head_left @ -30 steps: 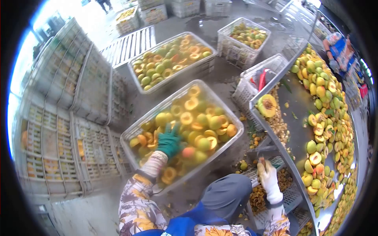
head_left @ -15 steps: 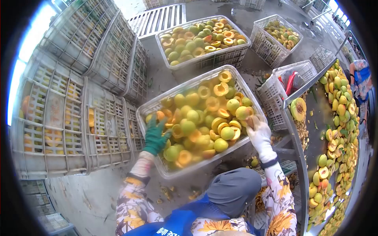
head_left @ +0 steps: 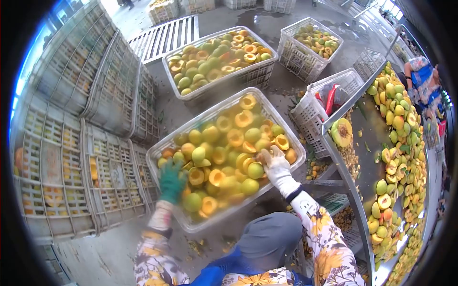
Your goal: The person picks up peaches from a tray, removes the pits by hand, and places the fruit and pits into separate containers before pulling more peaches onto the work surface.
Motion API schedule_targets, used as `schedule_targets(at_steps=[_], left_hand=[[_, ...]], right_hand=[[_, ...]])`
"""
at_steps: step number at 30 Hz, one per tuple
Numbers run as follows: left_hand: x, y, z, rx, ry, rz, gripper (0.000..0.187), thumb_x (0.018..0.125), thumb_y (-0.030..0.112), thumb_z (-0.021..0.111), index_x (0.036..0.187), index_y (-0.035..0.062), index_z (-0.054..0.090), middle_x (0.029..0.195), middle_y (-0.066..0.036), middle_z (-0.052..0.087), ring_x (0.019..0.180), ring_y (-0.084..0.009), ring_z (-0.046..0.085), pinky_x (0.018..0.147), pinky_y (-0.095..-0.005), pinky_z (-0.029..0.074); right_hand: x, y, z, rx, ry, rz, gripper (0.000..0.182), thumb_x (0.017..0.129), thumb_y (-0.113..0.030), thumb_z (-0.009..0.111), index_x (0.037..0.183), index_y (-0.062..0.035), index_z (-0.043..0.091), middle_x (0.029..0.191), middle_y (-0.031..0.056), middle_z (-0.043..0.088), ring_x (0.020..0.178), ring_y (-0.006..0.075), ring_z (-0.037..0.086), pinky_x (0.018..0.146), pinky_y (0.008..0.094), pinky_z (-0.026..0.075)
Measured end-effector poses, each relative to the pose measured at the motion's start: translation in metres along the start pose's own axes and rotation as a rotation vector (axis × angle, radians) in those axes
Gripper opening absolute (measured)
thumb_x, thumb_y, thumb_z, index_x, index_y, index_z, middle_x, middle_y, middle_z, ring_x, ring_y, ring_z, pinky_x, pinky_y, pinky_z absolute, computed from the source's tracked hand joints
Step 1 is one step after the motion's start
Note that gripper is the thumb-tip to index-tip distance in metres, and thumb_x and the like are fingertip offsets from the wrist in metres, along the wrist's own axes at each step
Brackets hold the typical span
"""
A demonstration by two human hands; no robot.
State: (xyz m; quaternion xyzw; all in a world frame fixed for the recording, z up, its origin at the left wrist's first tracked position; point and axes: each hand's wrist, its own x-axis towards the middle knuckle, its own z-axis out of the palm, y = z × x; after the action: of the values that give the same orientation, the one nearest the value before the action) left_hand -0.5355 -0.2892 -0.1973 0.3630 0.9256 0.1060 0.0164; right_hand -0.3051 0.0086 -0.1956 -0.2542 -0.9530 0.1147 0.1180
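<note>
A white plastic crate (head_left: 281, 180) full of halved yellow-green peaches (head_left: 217, 178) stands before me, some cut faces up, others skin up. My left hand (head_left: 172, 181), in a green glove, rests over the fruit inside the crate's left side; motion smears its fingers. My right hand (head_left: 277, 168), in a whitish glove, lies on the peach halves towards the right side. Its fingers are apart and touch the fruit, with nothing clearly gripped.
Tall stacked crates (head_left: 52, 162) stand at left. Beyond mine is another filled crate (head_left: 171, 90), with a smaller filled one (head_left: 281, 52) to its right. A metal-edged table (head_left: 355, 205) bearing peach halves runs along my right. A person (head_left: 424, 86) is beyond it.
The view has shifted, so the surroundings sit further left. My right hand has moved from the crate's right rim inward onto the fruit. My left hand remains at the left side.
</note>
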Motion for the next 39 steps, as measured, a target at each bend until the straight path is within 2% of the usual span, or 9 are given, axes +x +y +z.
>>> schedule_targets(at_steps=[2,6,10,14,16,18,22,30,39], left_hand=[[0.015,0.012,0.005,0.064,0.025,-0.036,0.042,0.084,0.037,0.060,0.119,0.0152,0.058,0.138,-0.017,0.042,0.125,-0.0398,0.038,0.102,-0.0520,0.030],[0.041,0.070,0.018,-0.228,0.303,-0.188,0.043,0.082,0.038,0.061,0.119,0.0159,0.058,0.139,-0.018,0.041,0.127,-0.0396,0.037,0.103,-0.0548,0.028],[0.051,0.193,0.002,-0.018,-0.093,0.323,0.062,0.082,0.055,0.055,0.136,0.0246,0.046,0.149,-0.020,0.028,0.133,-0.0457,0.026,0.104,-0.0637,0.020],[0.085,0.242,0.026,-0.139,-0.265,0.287,0.067,0.085,0.056,0.049,0.143,0.0265,0.036,0.154,-0.017,0.015,0.137,-0.0496,0.017,0.106,-0.0614,0.022],[0.095,0.253,0.030,-0.108,-0.277,0.323,0.060,0.085,0.049,0.053,0.140,0.0266,0.041,0.153,-0.015,0.021,0.134,-0.0485,0.025,0.108,-0.0559,0.026],[0.102,0.230,0.017,-0.460,-0.173,0.321,0.052,0.084,0.044,0.058,0.131,0.0243,0.052,0.147,-0.016,0.034,0.129,-0.0436,0.036,0.105,-0.0510,0.032],[0.120,0.098,-0.020,0.226,0.344,0.051,0.040,0.084,0.039,0.058,0.119,0.0214,0.058,0.119,-0.013,0.057,0.109,-0.0325,0.054,0.088,-0.0443,0.045],[0.184,-0.023,0.027,0.136,-0.243,-0.007,0.038,0.087,0.043,0.057,0.117,0.0194,0.059,0.095,-0.020,0.063,0.087,-0.0372,0.062,0.075,-0.0464,0.049],[0.182,-0.033,0.031,-0.078,-0.151,0.048,0.032,0.088,0.045,0.055,0.093,0.0135,0.058,0.086,-0.018,0.064,0.082,-0.0399,0.061,0.071,-0.0462,0.047]], right_hand=[[0.024,0.007,0.010,-0.017,-0.138,0.076,0.028,0.080,-0.019,0.065,0.106,-0.0158,0.056,0.113,0.0182,0.055,0.096,0.0341,0.059,0.069,0.0426,0.052],[0.053,0.016,0.025,-0.002,0.177,-0.096,0.032,0.077,-0.017,0.066,0.107,-0.0169,0.056,0.122,0.0186,0.052,0.101,0.0370,0.058,0.071,0.0437,0.053],[0.045,0.008,-0.017,0.312,0.319,-0.033,0.027,0.089,-0.020,0.055,0.113,-0.0072,0.055,0.121,0.0181,0.055,0.111,0.0335,0.054,0.086,0.0413,0.049],[-0.024,0.023,-0.093,0.467,0.084,0.216,0.030,0.087,-0.019,0.061,0.114,-0.0056,0.056,0.105,0.0189,0.062,0.092,0.0360,0.061,0.079,0.0392,0.050],[-0.059,0.036,-0.078,0.350,0.266,0.313,0.029,0.082,-0.014,0.067,0.109,-0.0059,0.060,0.087,0.0136,0.065,0.079,0.0290,0.065,0.071,0.0358,0.051],[-0.085,0.040,-0.067,0.490,0.204,0.622,0.033,0.084,-0.019,0.068,0.109,-0.0025,0.056,0.091,0.0124,0.064,0.079,0.0237,0.063,0.069,0.0351,0.051],[-0.080,0.029,-0.052,1.324,0.037,1.016,0.027,0.083,-0.019,0.072,0.101,-0.0047,0.058,0.080,0.0016,0.059,0.063,0.0119,0.056,0.053,0.0238,0.046],[-0.054,0.039,-0.008,1.263,0.032,1.125,0.023,0.077,-0.010,0.072,0.094,-0.0057,0.057,0.068,0.0024,0.056,0.045,0.0150,0.053,0.037,0.0282,0.045],[-0.036,0.016,-0.017,1.275,0.182,1.154,0.019,0.079,-0.009,0.069,0.092,-0.0043,0.056,0.065,0.0012,0.056,0.035,0.0126,0.046,0.040,0.0259,0.047]])
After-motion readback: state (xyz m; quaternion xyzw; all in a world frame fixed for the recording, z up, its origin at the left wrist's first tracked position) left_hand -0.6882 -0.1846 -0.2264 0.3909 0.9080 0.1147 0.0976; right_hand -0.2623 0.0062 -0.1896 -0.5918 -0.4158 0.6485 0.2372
